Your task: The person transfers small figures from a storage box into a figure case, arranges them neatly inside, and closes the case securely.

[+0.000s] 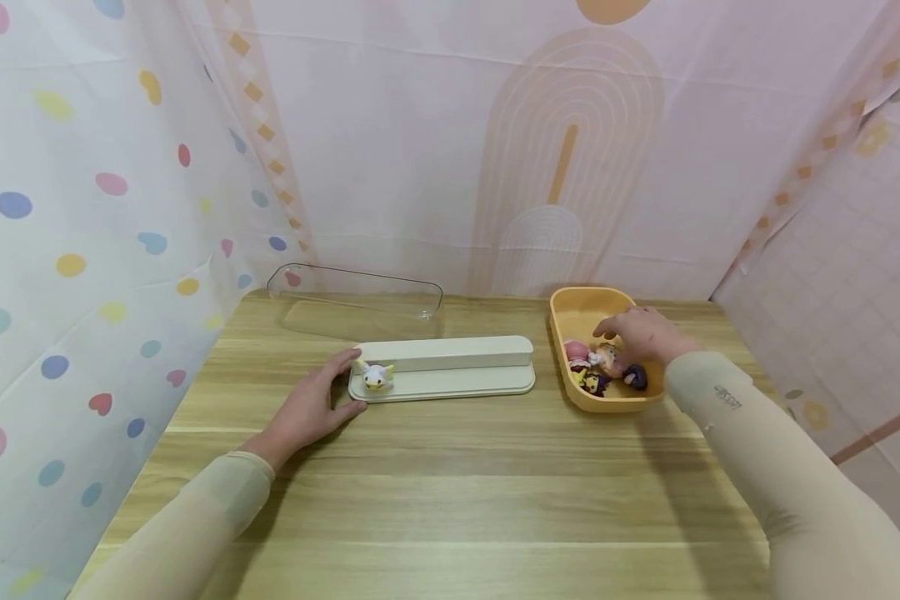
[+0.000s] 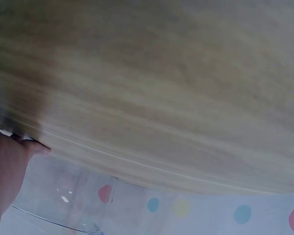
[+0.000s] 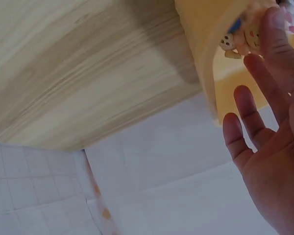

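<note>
My left hand (image 1: pixel 336 392) lies flat on the wooden table (image 1: pixel 450 483), fingers relaxed, touching the left end of a long white stand (image 1: pixel 457 367). A small white duck-like figure (image 1: pixel 377 377) sits on that end, right beside my fingertips. My right hand (image 1: pixel 624 343) hovers over a yellow bowl (image 1: pixel 570 312) holding several small toy figures (image 1: pixel 596 379). In the right wrist view its fingers (image 3: pixel 257 78) are straight and spread, and the index tip touches a pale figure (image 3: pixel 241 39) at the bowl's rim (image 3: pixel 206 63).
A clear plastic cover (image 1: pixel 356 298) lies behind the stand near the back wall, also showing in the left wrist view as the clear cover (image 2: pixel 63 205). Patterned cloth walls close in the table on the left, back and right.
</note>
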A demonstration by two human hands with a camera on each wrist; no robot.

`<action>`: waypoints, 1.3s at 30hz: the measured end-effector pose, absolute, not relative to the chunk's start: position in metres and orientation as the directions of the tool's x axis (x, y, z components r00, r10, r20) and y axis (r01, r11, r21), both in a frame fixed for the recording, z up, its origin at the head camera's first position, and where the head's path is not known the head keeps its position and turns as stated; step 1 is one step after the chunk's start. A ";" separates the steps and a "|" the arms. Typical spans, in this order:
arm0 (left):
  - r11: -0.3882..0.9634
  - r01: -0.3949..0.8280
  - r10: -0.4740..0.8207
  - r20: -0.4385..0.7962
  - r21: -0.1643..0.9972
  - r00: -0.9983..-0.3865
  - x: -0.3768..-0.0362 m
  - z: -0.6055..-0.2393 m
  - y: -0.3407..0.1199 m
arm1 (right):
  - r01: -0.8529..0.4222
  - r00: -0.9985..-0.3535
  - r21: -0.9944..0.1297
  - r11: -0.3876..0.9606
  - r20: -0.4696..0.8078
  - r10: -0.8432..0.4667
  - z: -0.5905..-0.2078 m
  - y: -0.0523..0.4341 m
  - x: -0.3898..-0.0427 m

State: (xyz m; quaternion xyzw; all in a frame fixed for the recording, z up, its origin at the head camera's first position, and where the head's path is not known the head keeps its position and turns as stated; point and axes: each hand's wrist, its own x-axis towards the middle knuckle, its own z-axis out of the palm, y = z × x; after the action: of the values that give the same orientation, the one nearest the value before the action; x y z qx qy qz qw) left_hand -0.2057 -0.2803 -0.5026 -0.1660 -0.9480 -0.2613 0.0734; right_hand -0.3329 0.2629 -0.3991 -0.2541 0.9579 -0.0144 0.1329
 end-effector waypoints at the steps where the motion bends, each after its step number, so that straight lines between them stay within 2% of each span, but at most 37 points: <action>1: 0.808 0.354 0.277 0.228 0.471 -0.934 -0.206 -0.503 -0.280 | -0.487 -0.832 -0.099 0.868 -0.251 -0.495 -0.398 0.263 -0.333; 9: 0.808 0.352 0.277 0.224 0.471 -0.934 -0.206 -0.504 -0.280 | -0.451 -0.811 -0.169 0.876 -0.333 -0.481 -0.396 0.258 -0.333; 16: 0.807 0.352 0.280 0.216 0.475 -0.935 -0.208 -0.504 -0.279 | -0.478 -0.794 -0.102 0.872 -0.373 -0.479 -0.400 0.254 -0.332; 23: 0.804 0.354 0.280 0.222 0.478 -0.934 -0.210 -0.506 -0.278 | -0.482 -0.810 -0.108 0.870 -0.323 -0.489 -0.403 0.251 -0.330; 32: 0.803 0.360 0.282 0.230 0.474 -0.931 -0.210 -0.507 -0.279 | -0.395 -0.864 -0.285 0.873 -0.208 -0.458 -0.409 0.260 -0.331; 39: 0.810 0.353 0.281 0.219 0.467 -0.934 -0.209 -0.504 -0.278 | -0.390 -0.881 -0.342 0.855 -0.130 -0.454 -0.414 0.266 -0.330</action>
State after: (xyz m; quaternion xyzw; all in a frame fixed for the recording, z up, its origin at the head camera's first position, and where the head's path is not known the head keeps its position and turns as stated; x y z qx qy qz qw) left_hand -0.2091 -0.2782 -0.5041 -0.1672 -0.9489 -0.2585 0.0699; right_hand -0.3302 0.2659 -0.4143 -0.2203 0.9575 -0.1548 0.1035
